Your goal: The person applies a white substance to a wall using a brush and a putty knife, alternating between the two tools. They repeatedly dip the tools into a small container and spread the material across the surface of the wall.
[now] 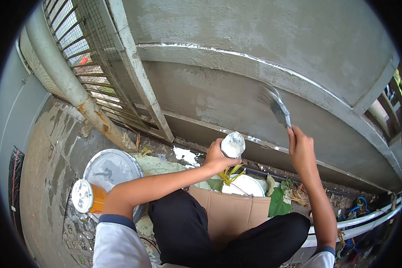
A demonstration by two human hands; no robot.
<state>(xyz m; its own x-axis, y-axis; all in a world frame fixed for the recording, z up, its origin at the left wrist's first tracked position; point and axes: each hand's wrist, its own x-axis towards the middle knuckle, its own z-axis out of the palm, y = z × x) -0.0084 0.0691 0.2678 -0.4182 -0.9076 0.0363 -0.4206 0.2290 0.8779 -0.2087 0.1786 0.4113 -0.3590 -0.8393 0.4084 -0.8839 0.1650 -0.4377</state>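
My left hand (pixel 218 157) is wrapped round a small paint cup (pixel 233 145), its open top toward me and white paint inside and over the rim. Raised at the right, my right hand (pixel 302 148) grips the handle of a paintbrush (pixel 279 109). The bristles are smeared white and grey and overlap the grey wall panel (pixel 219 89) in this view. Below the cup a white round lid or bucket top (pixel 244 186) shows partly behind cardboard (pixel 236 207) and green leaves.
A large paint-stained bucket (pixel 111 167) stands at my left beside an orange tin with a white top (pixel 83 196). White paint (pixel 186 156) is spilled on the ground by the wall. A pipe (pixel 69 78) and mesh gate (pixel 94 49) rise at the left; curved metal rails (pixel 357 221) lie right.
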